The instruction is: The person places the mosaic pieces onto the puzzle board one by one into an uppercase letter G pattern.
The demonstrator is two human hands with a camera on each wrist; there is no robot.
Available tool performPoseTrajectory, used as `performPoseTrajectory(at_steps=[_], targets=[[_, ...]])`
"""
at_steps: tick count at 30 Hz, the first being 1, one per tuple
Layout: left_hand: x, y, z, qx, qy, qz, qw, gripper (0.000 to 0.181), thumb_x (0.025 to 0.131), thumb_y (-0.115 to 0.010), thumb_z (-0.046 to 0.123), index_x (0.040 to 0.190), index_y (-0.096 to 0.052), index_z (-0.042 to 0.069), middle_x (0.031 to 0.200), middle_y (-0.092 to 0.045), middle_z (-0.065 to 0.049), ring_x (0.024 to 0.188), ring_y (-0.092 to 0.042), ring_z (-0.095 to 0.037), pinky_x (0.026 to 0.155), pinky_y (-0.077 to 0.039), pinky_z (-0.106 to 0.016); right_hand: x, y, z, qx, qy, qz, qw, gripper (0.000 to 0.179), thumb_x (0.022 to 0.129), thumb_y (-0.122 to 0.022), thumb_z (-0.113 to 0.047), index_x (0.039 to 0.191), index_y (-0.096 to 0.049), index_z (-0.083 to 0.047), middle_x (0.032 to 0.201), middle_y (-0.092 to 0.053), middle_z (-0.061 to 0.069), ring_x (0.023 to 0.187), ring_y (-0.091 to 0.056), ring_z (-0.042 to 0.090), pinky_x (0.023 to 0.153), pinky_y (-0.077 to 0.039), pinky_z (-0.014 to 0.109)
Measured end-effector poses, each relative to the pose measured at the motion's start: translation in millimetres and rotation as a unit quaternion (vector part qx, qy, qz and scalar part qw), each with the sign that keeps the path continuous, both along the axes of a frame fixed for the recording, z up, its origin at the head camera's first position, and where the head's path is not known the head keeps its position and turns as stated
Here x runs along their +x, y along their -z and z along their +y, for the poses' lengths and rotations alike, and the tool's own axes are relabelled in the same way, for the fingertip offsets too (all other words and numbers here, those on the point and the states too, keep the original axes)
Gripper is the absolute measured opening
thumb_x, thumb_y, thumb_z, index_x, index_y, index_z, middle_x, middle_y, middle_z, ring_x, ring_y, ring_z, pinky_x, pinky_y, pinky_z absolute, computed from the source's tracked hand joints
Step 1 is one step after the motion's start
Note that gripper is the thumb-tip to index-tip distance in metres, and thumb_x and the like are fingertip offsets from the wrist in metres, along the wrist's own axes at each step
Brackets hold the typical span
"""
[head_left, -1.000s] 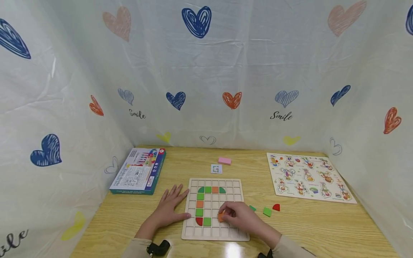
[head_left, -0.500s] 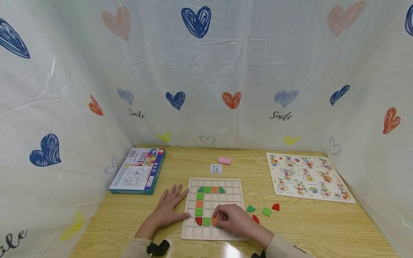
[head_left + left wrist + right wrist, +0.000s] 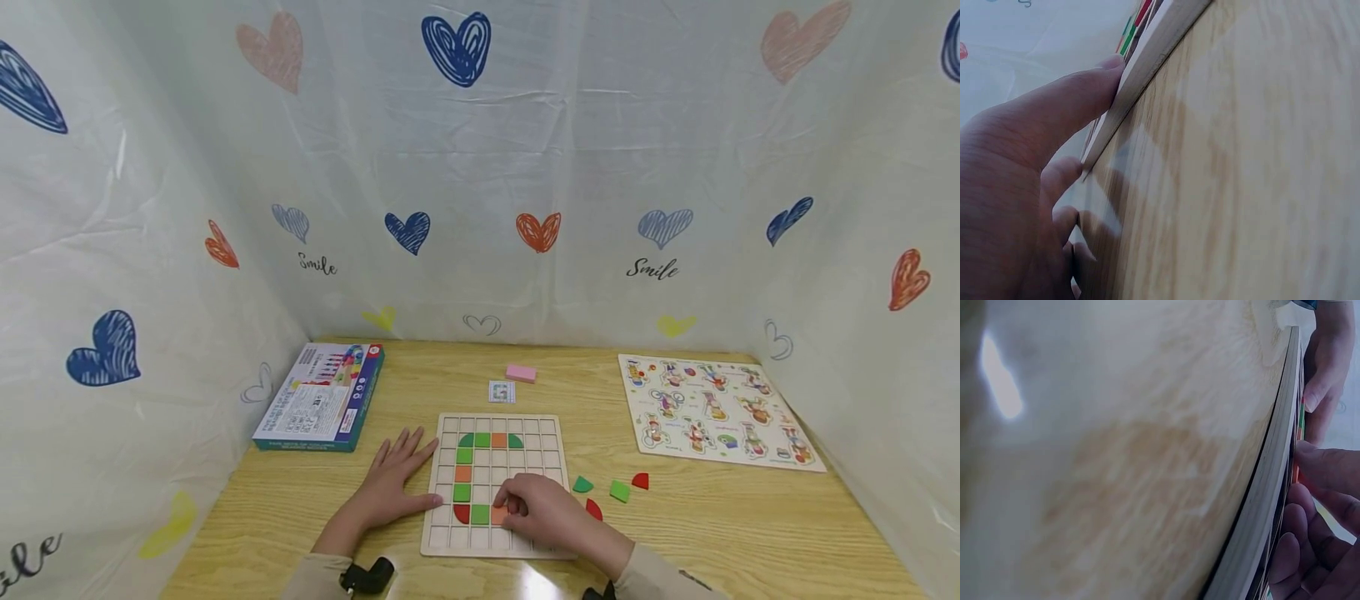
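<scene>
In the head view, the pale curtain (image 3: 600, 150) carries the word "Smile" in dark script twice, once left of the frame's middle and again right of it; at the lower left edge a larger script word is cut off, leaving "ile" readable. The box (image 3: 318, 397) at left bears printed lines and the picture board (image 3: 720, 412) at right has small captions, all too tiny to read.

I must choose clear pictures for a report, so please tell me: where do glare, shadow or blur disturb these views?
Head view: fairly clear, with glare on the table near the bottom edge; left wrist: dim, with shadowy patches on the table beside the left hand; right wrist: a bright glare streak at upper left, the table's grain blurred.
</scene>
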State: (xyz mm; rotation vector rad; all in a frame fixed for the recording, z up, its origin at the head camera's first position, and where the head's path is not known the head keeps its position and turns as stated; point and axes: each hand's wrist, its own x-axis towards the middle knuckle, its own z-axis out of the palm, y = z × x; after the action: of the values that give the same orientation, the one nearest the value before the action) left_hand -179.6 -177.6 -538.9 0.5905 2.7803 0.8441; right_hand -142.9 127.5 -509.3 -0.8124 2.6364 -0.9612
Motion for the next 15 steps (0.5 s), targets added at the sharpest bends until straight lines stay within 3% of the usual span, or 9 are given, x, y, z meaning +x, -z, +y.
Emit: performPoseTrajectory(at_steps=[15], targets=[[0.8, -2.2, 1.5, -0.002, 0.000, 0.005, 1.0000, 0.093, 0.084, -0.071, 0.065, 0.160, -0.037, 0.023, 0.169, -0.018, -0.011, 0.156, -0.005, -0.036, 0.124, 0.004, -0.057, 0.4, -1.2, 14, -0.040, 0.014, -0.007, 0.9991, 0.010, 0.092, -0.072, -0.011, 0.100, -0.072, -0.019, 0.080, -0.055, -0.017, 0.072, -0.051, 0.000, 0.065, -0.047, 0.020]])
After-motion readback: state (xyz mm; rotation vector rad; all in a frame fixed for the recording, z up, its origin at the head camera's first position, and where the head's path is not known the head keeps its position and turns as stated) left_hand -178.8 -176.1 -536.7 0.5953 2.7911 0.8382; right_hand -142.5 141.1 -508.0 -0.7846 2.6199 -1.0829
